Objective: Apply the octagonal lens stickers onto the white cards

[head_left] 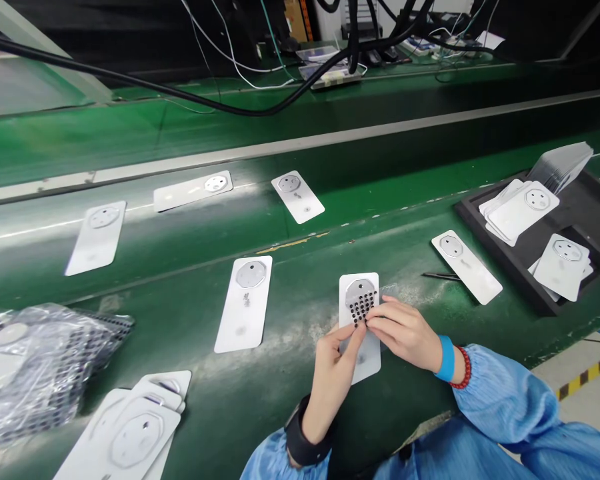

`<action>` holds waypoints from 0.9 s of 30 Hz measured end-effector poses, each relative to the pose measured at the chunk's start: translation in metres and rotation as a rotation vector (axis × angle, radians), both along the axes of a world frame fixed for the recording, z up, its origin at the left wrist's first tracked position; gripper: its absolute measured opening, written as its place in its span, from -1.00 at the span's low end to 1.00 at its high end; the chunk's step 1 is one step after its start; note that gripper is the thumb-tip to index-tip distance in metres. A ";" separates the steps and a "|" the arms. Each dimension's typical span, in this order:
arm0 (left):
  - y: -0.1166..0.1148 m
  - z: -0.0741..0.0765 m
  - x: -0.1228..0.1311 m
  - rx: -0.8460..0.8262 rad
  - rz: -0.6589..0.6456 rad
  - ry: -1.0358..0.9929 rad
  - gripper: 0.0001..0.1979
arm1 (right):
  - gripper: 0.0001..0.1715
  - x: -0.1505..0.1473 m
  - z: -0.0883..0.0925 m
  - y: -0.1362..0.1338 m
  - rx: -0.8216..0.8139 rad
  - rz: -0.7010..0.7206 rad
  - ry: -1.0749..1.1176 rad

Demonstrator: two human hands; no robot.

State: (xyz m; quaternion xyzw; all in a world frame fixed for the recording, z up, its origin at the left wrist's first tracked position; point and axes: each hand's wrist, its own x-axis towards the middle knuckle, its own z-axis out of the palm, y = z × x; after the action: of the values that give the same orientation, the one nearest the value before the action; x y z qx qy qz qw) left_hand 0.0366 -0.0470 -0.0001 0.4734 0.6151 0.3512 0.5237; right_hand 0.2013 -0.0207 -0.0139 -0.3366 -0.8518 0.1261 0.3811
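- Left hand (334, 381): thumb and forefinger pinched closed on the lower edge of a black dotted patch (361, 307).
- Right hand (401, 332): fingertips closed against the patch's right side.
- The patch sits over the metal disc of a white card (371, 360), which lies flat on a green conveyor belt (280, 407).
- The belt's near edge runs past at 4 o'clock from the hands, with striped floor tape (587, 377) beyond it.
- Open belt lies at 9 o'clock, up to a nearby white card (245, 303).
- A black foam tray (525, 287) at 2 o'clock holds stacked white cards (523, 208).
- Black tweezers (440, 276) at 2 o'clock lie just beside a single card (467, 267).
- A clear plastic bag (40, 367) of cards sits at 9 o'clock.
- A loose card stack (135, 433) lies at 8 o'clock.
- A raised rail (280, 147) crosses at 12 o'clock, under black cables (180, 87).
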 end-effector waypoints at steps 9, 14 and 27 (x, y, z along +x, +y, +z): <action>0.004 0.001 -0.015 -0.042 0.074 0.077 -0.71 | -0.82 0.013 -0.010 0.000 -0.218 0.019 -0.057; -0.011 0.010 -0.045 0.059 0.324 0.110 -0.29 | -0.86 0.025 0.002 0.000 -0.475 -0.057 0.093; -0.024 0.039 -0.001 0.006 0.085 -0.155 -0.62 | -0.79 -0.014 0.053 -0.004 -0.121 -0.108 0.185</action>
State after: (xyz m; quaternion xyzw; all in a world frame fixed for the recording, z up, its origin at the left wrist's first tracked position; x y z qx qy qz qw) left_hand 0.0352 -0.0709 0.0389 0.4199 0.5909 0.4106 0.5530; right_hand 0.1869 -0.0248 0.0388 -0.3911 -0.7847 0.1871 0.4431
